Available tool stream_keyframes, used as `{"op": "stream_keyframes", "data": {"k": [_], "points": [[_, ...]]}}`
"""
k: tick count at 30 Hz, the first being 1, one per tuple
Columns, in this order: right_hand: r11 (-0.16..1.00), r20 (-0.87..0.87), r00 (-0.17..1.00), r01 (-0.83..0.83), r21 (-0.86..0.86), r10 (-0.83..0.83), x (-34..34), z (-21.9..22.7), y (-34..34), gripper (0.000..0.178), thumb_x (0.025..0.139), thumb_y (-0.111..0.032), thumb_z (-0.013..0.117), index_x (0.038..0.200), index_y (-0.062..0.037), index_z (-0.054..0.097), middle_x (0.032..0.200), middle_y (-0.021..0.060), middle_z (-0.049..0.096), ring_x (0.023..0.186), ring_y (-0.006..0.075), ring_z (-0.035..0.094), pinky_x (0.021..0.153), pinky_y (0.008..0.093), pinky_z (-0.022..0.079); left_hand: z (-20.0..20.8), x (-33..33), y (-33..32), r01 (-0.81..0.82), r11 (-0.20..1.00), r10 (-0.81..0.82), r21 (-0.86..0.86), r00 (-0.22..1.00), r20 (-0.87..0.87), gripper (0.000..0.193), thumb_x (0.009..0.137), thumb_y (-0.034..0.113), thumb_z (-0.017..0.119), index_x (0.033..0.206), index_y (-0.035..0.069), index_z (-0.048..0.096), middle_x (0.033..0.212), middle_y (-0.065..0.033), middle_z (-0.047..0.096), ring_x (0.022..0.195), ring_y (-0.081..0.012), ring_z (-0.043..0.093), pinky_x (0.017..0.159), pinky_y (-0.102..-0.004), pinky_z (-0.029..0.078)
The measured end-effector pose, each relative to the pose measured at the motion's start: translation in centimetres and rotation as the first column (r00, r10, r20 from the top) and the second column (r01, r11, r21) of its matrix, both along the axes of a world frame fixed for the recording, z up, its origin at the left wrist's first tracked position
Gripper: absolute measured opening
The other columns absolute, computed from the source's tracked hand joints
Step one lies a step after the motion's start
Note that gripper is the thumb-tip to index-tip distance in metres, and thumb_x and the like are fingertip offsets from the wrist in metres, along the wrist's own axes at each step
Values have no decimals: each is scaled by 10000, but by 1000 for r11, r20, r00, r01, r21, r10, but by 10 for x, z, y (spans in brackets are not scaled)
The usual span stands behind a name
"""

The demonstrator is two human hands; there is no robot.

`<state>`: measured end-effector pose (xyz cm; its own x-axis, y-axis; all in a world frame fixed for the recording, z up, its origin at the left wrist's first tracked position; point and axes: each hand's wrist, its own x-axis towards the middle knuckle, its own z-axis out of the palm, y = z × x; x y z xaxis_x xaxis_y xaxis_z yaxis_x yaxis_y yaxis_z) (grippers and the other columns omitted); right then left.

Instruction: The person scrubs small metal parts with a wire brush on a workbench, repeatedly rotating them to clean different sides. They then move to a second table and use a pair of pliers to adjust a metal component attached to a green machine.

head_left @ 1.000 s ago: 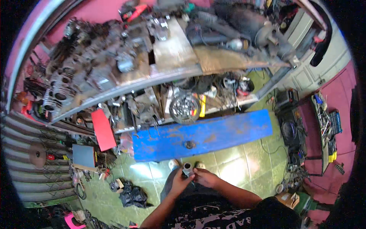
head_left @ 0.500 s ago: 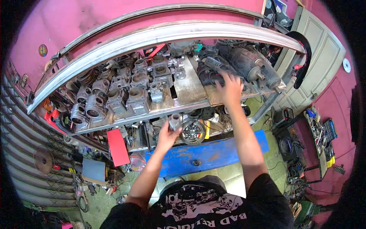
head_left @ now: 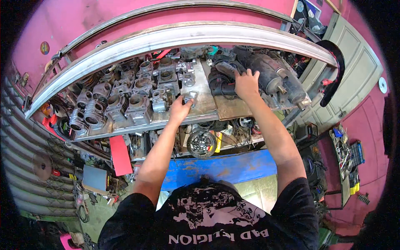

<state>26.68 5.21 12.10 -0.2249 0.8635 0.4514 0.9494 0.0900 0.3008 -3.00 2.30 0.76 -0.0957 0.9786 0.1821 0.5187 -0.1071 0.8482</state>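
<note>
The silver part [head_left: 191,96] sits on or just above the shelf [head_left: 205,103], at the fingertips of the nearer left hand [head_left: 180,111], whose grip appears closed on it; its long axis is too small to tell. The right hand [head_left: 248,84] reaches over the black tool [head_left: 218,83], its grip unclear. Large pale lettering crosses the black shirt [head_left: 133,216].

A red panel [head_left: 120,156] and a grey box [head_left: 95,177] sit at left of the frame; a blue plank [head_left: 227,166] spans the lower centre; a white door [head_left: 357,62] stands at upper right, a pale disc [head_left: 383,85] at far right.
</note>
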Motion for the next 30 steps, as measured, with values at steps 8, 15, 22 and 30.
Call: {"op": "stream_keyframes", "data": {"k": [8,15,22,30], "points": [[996,-494,868,3,-93,-48,12,6,-31,463,936,-300,656,1398,-278,634,1036,154,758,1066,357,632,953,538,338,-11,24,-9,-300,937,322,181,941,-106,520,952,451,650,1263,39,593,1068,-282,674,1017,-490,641,883,-564,493],[954,-596,773,-297,-37,217,-53,-13,-122,501,956,-243,661,1450,-215,583,1011,144,759,961,333,648,953,516,331,-7,28,-8,-297,934,331,197,928,-170,521,944,441,681,1336,103,623,1106,-225,705,1050,-438,653,902,-519,503],[977,-429,894,-187,-99,127,-103,-51,-75,446,977,-308,594,1406,-192,623,818,134,755,871,327,692,905,534,365,-11,33,4,-318,926,348,204,928,-136,419,907,344,731,1217,63,704,1036,-283,706,987,-475,659,854,-540,515],[969,-294,938,-222,-110,182,-81,-15,-134,463,975,-314,576,1395,-128,630,818,136,759,905,313,728,917,541,384,-13,22,2,-164,955,186,248,980,-68,396,917,229,728,1269,56,676,1079,-252,717,1024,-435,677,889,-477,521]]}}
